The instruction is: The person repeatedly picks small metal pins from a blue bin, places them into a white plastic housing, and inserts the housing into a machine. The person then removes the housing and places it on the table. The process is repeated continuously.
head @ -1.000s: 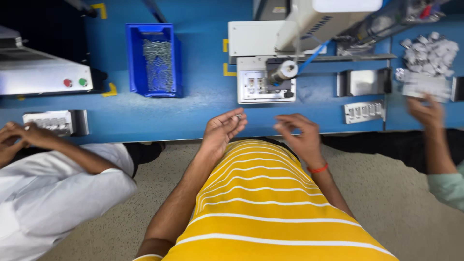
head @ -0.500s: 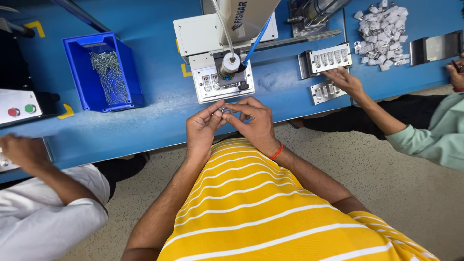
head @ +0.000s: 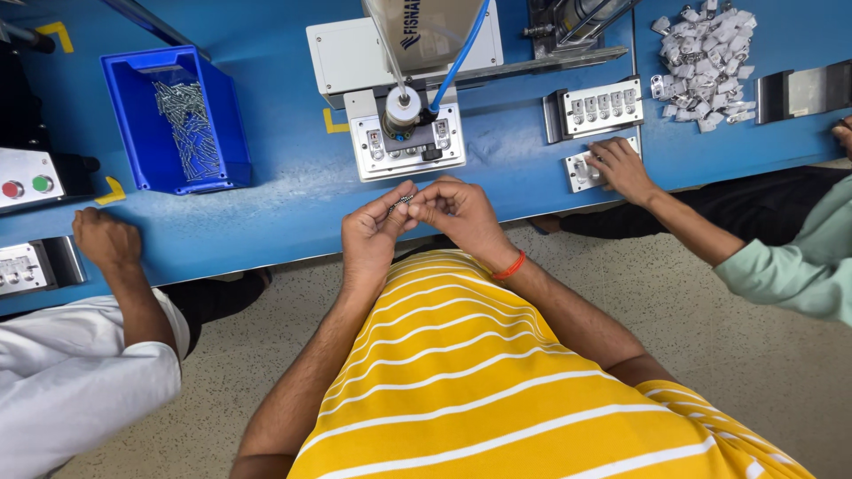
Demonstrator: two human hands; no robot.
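Blue workbench (head: 293,204) spans the whole top of the view, edge running slightly downhill left to right. Centre back: grey machine (head: 404,53) with a blue hose (head: 461,58) looping down to a white nozzle (head: 402,111), which sits over a small metal fixture plate (head: 406,146). Left of it, a blue bin (head: 173,120) holding a heap of thin metal pins (head: 182,129). Far left: control box (head: 25,177) with a red and a green button. Right back: pile of small white plastic parts (head: 706,40), a white multi-slot tray (head: 603,106), and a smaller tray (head: 581,170) under a co-worker's hand (head: 621,168), green sleeve. Another co-worker's hand (head: 106,239) lies flat on the bench at left, white sleeve. Wearer in yellow striped shirt; both hands meet at the near bench edge, just in front of the fixture plate. Left hand (head: 373,235) and right hand (head: 457,213), orange band at the wrist, both have fingers curled and pinched together on a small metal pin (head: 401,202). Pin is held between the two sets of fingertips above the bench edge; long axis runs roughly left-right, tilted a bit, right end higher. Too small to tell which end is the tip.
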